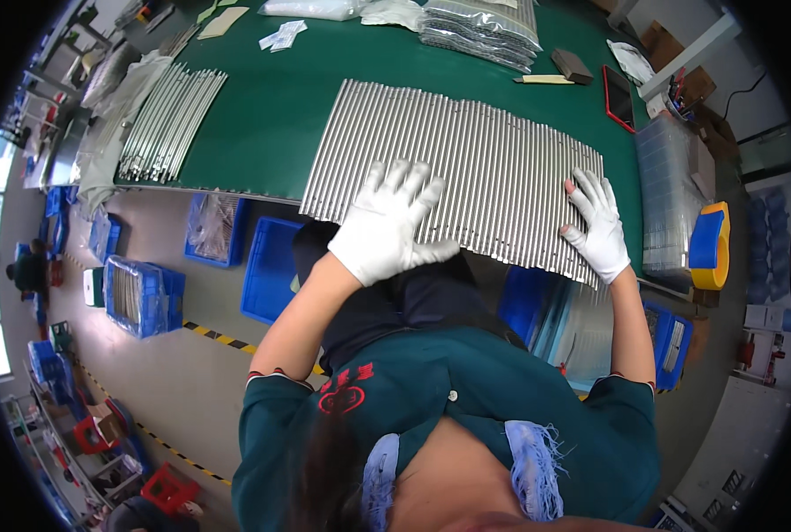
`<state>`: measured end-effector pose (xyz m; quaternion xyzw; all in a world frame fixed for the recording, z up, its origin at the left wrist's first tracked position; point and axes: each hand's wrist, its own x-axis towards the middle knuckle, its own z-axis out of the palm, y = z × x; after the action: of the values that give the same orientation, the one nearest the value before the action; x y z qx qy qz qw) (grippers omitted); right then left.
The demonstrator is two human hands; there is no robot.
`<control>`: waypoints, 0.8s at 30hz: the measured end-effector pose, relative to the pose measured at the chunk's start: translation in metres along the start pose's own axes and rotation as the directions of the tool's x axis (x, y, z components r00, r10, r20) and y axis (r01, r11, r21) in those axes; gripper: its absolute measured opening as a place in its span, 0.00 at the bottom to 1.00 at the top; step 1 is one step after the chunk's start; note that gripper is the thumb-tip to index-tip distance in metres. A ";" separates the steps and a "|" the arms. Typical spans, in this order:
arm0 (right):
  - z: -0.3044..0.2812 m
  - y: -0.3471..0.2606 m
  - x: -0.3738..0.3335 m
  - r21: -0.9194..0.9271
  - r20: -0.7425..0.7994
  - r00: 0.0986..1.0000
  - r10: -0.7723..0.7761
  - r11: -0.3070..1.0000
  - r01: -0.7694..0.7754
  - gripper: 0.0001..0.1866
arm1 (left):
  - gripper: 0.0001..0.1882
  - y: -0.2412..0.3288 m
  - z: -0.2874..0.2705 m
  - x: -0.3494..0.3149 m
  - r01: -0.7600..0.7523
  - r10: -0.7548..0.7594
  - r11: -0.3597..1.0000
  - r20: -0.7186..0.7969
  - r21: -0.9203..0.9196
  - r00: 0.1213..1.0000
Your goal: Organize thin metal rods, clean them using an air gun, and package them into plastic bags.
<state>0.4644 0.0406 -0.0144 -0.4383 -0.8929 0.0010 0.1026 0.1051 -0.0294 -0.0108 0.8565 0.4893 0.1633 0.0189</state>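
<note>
A wide row of thin silver metal tubes (pixel 466 151) lies side by side on the green tabletop (pixel 262 115), its near ends reaching the table's front edge. My left hand (pixel 391 222), in a white glove, rests flat on the near left part of the row with its fingers spread. Toward the right end, my right hand (pixel 599 226) lies on the tubes, also gloved, fingers stretched out. Two of its fingertips show bare through the glove. Neither hand grips a tube.
A smaller bunch of tubes (pixel 174 124) lies at the left. Bagged tubes (pixel 484 34) are stacked at the back, near a red-edged phone (pixel 619 97). A tape roll (pixel 710 246) hangs by clear plastic sheets (pixel 666 191) at right. Blue crates (pixel 271 266) stand on the floor.
</note>
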 end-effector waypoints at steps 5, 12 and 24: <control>-0.007 -0.042 0.006 -0.042 0.089 0.989 -0.122 0.991 0.126 0.50 | 0.46 0.002 0.001 -0.007 -0.075 0.074 0.995 -0.007 -0.071 0.997; -0.007 -0.119 0.038 0.023 0.130 0.974 -0.184 0.983 0.183 0.45 | 0.47 -0.002 0.009 0.004 -0.045 0.044 0.999 -0.050 -0.024 0.998; -0.015 -0.097 0.004 0.209 -0.159 0.983 -0.094 0.970 0.126 0.38 | 0.33 0.017 0.012 -0.009 0.021 -0.014 0.997 -0.103 0.075 0.995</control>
<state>0.3890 -0.0177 0.0102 -0.3730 -0.9004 0.0608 0.2157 0.1183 -0.0441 -0.0216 0.8427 0.5030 0.1883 -0.0374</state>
